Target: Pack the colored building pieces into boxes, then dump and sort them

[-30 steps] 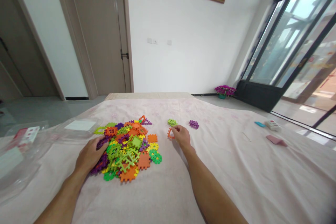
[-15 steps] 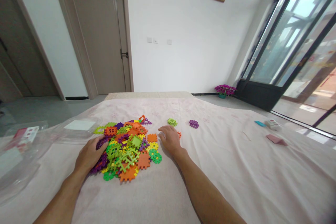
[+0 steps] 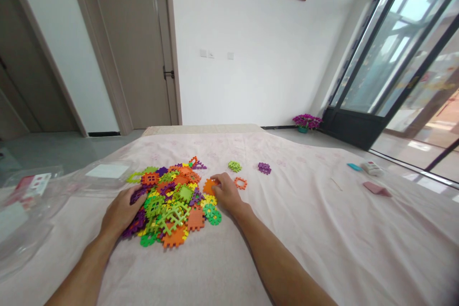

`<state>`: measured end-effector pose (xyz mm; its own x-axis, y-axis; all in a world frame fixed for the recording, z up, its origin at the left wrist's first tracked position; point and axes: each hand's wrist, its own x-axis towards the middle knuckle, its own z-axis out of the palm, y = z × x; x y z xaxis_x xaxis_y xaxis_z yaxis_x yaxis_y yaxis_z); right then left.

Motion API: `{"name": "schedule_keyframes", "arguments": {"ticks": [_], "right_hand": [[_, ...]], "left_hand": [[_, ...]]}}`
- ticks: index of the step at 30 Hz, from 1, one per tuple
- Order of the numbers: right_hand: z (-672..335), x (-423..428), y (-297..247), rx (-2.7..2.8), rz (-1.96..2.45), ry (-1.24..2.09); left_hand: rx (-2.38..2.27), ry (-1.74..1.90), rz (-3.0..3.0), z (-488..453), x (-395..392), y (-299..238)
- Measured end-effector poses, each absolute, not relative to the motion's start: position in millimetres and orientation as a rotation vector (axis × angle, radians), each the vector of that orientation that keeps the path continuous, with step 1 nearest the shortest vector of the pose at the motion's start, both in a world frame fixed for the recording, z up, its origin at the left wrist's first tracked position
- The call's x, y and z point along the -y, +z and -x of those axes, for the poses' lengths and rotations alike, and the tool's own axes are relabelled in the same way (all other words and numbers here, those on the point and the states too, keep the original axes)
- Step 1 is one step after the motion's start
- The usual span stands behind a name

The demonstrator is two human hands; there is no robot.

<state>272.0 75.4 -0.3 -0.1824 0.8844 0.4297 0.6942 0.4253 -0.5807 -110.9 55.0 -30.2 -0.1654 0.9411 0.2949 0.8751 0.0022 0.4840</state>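
Note:
A heap of interlocking plastic building pieces [image 3: 174, 215] in orange, green, yellow and purple lies on the cloth. My left hand [image 3: 121, 213] rests against the heap's left side, thumb and fingers apart, with a purple piece [image 3: 137, 195] showing between them. At the heap's right edge, my right hand [image 3: 228, 195] pinches an orange square piece [image 3: 208, 186], which is slightly tilted. Close below it are green round pieces [image 3: 213, 214]. Beyond and right of my right hand lie an orange ring-shaped piece [image 3: 240, 183], a light green piece [image 3: 234, 166] and a purple piece [image 3: 264, 168].
A pale pink cloth [image 3: 304, 239] covers the table. Clear plastic packaging [image 3: 86, 184] lies on the left. On the right are a blue item [image 3: 354, 167], a white box-like item [image 3: 372, 169] and a folded pink piece [image 3: 376, 189].
My right hand has moved slightly left and closed on the orange square piece, which now tilts. The orange ring-shaped piece behind it has come into full view. My left hand stays put.

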Motion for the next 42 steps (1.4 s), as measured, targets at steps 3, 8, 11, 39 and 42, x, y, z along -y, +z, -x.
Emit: {"name": "schedule_keyframes", "arguments": {"ticks": [3,8,11,39,42], "right_hand": [[-280.6,-82.2,0.7,1.720,1.386,0.325],[-318.7,-89.6,12.2,1.509,1.625,0.280],[-336.2,-85.3,16.3,1.524,1.849,0.133],[-401.5,-80.3,16.4,1.472,2.374,-0.153],[-399.9,-82.5,13.6,1.508,2.388,-0.132]], "left_hand": [[-2.141,0.884,-1.954,112.4,-55.9,-31.7],[-2.164,0.899,-1.956,113.1,-56.4,-32.9],[-2.160,0.894,-1.953,112.0,-56.3,-32.1],[-2.152,0.881,-1.931,112.9,-57.0,-31.3],[-2.152,0.881,-1.932,113.4,-57.2,-32.4]]}}
